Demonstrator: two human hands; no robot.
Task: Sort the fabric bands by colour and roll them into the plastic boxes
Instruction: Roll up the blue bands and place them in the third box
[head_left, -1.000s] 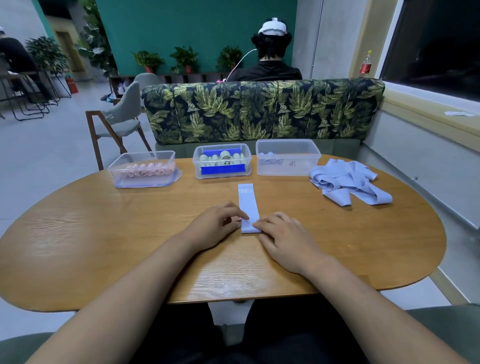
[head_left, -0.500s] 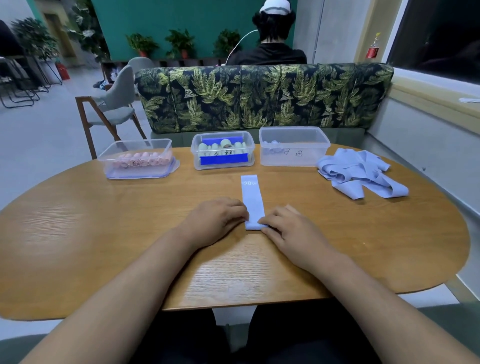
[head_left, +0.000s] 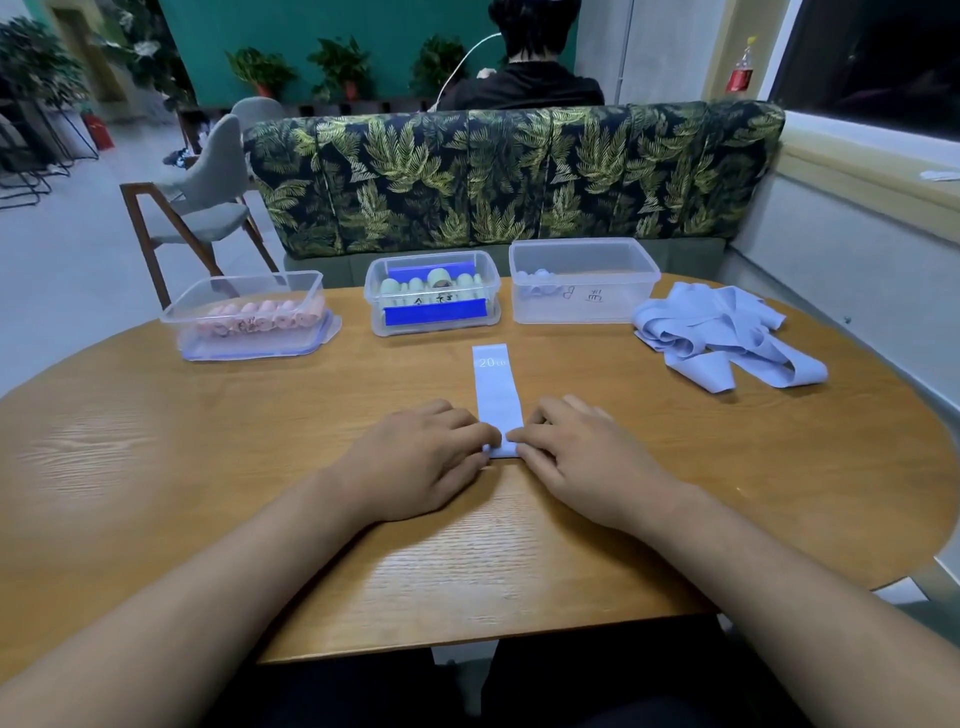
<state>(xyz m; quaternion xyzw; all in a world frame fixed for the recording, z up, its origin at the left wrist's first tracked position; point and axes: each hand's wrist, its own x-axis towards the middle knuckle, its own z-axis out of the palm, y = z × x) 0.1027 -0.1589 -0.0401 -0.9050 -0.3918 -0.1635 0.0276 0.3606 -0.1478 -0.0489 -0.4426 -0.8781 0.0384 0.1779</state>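
Observation:
A pale blue fabric band marked "20 LB" lies flat on the wooden table, running away from me. My left hand and my right hand pinch its near end from both sides, where a small fold or roll shows. Behind stand three clear plastic boxes: the left box holds pink rolls, the middle box holds pale green rolls, the right box holds a blue roll or two. A loose heap of blue bands lies at the right.
A leaf-patterned sofa back rises just behind the table, with a person seated beyond it. A grey wooden chair stands at the back left. A wall ledge runs along the right.
Both hands stay on the band's near end, fingertips drawn closer together over it. My head has tilted down, so the table and boxes sit lower in view.

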